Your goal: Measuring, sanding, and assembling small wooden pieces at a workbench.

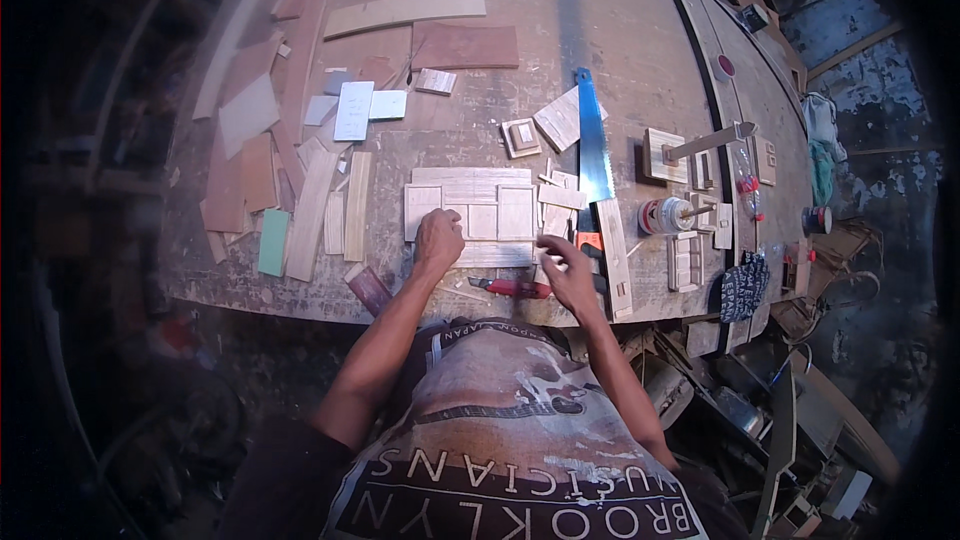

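Just below the middle of the frame, my left hand (438, 240) lies on the small panel of pale wooden slats (470, 210), fingers curled loosely and pressing down on its lower left corner rather than gripping anything. To its right, my right hand (570, 275) hovers low over the bench edge, fingertips pinched together on what looks like a thin sliver of wood (too small to be sure of). A red-handled knife (515, 288) lies between the two hands, touching neither.

That panel sits flat on the round workbench (620, 30), several thin pieces butted edge to edge. I judge it light, stiff and brittle: thin stock that would slide apart or snap if lifted by one corner, so flat pressure from above, or a hold along both long edges, suits it best.

Right of the panel, a blue-bladed handsaw (592, 135) runs up the frame. Loose offcuts (300, 200) are piled at centre left, and a roll of tape (662, 215) stands at centre right.
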Tool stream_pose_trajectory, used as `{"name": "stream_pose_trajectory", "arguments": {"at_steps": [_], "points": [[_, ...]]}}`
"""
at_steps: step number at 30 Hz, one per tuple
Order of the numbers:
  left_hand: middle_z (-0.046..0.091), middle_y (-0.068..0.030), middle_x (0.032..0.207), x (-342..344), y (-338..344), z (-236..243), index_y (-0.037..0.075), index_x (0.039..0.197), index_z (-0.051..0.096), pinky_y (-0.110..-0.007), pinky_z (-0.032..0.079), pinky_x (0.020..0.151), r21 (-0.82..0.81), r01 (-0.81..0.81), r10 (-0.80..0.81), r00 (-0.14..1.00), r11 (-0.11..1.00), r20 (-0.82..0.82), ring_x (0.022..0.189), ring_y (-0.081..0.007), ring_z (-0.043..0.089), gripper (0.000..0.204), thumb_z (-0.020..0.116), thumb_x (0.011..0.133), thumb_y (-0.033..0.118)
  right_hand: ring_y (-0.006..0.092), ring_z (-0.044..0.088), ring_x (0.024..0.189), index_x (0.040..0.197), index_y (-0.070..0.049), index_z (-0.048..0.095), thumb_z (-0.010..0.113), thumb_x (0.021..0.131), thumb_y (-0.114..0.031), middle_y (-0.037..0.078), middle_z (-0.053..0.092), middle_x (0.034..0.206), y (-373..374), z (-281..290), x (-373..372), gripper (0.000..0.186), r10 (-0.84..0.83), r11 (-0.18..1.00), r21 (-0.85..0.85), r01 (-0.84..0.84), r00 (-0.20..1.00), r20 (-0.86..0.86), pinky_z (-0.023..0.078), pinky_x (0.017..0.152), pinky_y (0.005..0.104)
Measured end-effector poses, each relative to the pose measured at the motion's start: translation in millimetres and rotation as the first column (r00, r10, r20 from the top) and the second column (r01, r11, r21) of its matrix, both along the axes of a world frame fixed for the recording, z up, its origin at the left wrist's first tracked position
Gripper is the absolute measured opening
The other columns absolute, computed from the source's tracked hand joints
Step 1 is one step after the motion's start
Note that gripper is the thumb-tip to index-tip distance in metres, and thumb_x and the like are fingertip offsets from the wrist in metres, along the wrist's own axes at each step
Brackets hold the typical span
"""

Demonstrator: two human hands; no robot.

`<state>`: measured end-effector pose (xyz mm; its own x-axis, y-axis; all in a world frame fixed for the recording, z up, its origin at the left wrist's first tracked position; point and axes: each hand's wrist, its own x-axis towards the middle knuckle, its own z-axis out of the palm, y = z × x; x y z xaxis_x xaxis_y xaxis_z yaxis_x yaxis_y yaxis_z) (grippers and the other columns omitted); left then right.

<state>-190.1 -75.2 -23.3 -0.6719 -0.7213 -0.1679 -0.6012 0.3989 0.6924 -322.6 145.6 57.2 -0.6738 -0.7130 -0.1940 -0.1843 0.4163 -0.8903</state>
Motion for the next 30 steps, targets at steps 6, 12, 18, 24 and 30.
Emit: {"name": "stream_pose_trajectory", "arguments": {"at_steps": [6, 12, 18, 24, 30], "points": [[0.061, -0.0143, 0.099, 14.0, -10.6, 11.8, 0.002, 0.100, 0.074, -0.039, 0.047, 0.090, -0.173, 0.181, -0.201, 0.974, 0.968, -0.108, 0.100, -0.0325, 0.054, 0.028, 0.074, 0.072, -0.001, 0.0181, 0.066, 0.098, 0.120, -0.003, 0.054, 0.059, 0.093, -0.006, 0.011, 0.069, 0.108, -64.5, -70.4, 6.8, 0.028, 0.080, 0.996, -0.043, -0.074, 0.981, 0.175, 0.052, 0.082, 0.0304], [0.057, -0.0128, 0.107, 35.1, -26.6, 15.8, 0.003, 0.104, 0.072, -0.042, 0.044, 0.096, -0.195, 0.178, -0.208, 0.967, 0.965, -0.145, 0.108, -0.0322, 0.051, 0.034, 0.078, 0.071, 0.006, 0.0279, 0.068, 0.097, 0.129, -0.003, 0.042, 0.048, 0.091, 0.000, 0.020, 0.069, 0.109, -82.9, -68.7, 30.0, 0.039, 0.049, 0.997, -0.071, -0.039, 0.989, 0.141, 0.053, 0.083, 0.0362], [0.052, -0.0130, 0.129, 44.5, -24.9, 16.6, 0.006, 0.126, 0.061, -0.044, 0.039, 0.105, -0.224, 0.277, -0.301, 0.950, 0.934, -0.082, 0.125, -0.0346, 0.043, 0.060, 0.081, 0.070, 0.015, 0.0241, 0.066, 0.099, 0.129, -0.003, 0.042, 0.048, 0.091, 0.003, 0.020, 0.064, 0.121, -73.4, -76.3, 47.0, 0.039, -0.081, 0.991, -0.080, 0.110, 0.950, 0.301, 0.052, 0.085, 0.0342], [0.052, -0.0166, 0.131, 50.6, -35.9, 17.6, 0.006, 0.137, 0.051, -0.049, 0.036, 0.107, -0.157, 0.237, -0.268, 0.940, 0.959, -0.213, 0.124, -0.0378, 0.044, 0.073, 0.081, 0.071, 0.013, 0.0154, 0.066, 0.097, 0.129, -0.007, 0.051, 0.059, 0.087, 0.003, 0.007, 0.060, 0.131, -49.9, -47.4, 45.0, 0.044, -0.332, 0.858, -0.020, 0.513, 0.584, 0.740, 0.049, 0.077, 0.0276], [0.051, -0.0189, 0.132, 71.8, -50.2, 19.2, 0.005, 0.138, 0.049, -0.049, 0.035, 0.109, -0.248, 0.218, -0.255, 0.959, 0.944, -0.128, 0.127, -0.0393, 0.043, 0.075, 0.082, 0.071, 0.012, 0.0157, 0.065, 0.095, 0.134, -0.007, 0.048, 0.058, 0.086, 0.002, 0.010, 0.059, 0.128, 21.1, -42.5, 47.1, 0.050, -0.424, 0.748, 0.018, 0.663, 0.457, 0.782, 0.051, 0.075, 0.0263]]}}
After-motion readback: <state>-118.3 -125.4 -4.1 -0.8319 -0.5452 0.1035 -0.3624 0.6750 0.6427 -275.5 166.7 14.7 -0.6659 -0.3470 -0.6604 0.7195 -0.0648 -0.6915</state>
